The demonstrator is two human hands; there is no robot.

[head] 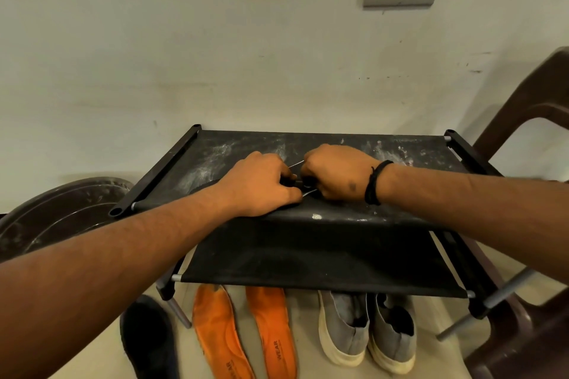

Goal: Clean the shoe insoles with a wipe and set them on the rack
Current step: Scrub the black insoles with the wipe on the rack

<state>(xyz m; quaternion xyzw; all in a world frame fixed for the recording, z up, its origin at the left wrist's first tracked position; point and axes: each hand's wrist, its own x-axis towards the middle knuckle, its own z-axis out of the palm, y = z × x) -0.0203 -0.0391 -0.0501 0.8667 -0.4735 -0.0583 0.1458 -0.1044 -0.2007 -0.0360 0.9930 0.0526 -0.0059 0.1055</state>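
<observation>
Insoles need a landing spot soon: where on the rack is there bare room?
Top shelf: free right of the right hand up to the end bar, and left of the left hand. Lower shelf shows bare. The middle is crowded by both hands; the floor in front by orange insoles and grey shoes.

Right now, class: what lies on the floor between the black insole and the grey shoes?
In the head view, two orange insoles lie side by side between the black insole and grey shoes.

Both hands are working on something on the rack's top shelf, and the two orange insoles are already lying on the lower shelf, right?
Not quite. In the head view the two orange insoles lie on the floor in front of the rack, not on its lower shelf. Both hands, left and right, are indeed working on something on the top shelf.
</observation>
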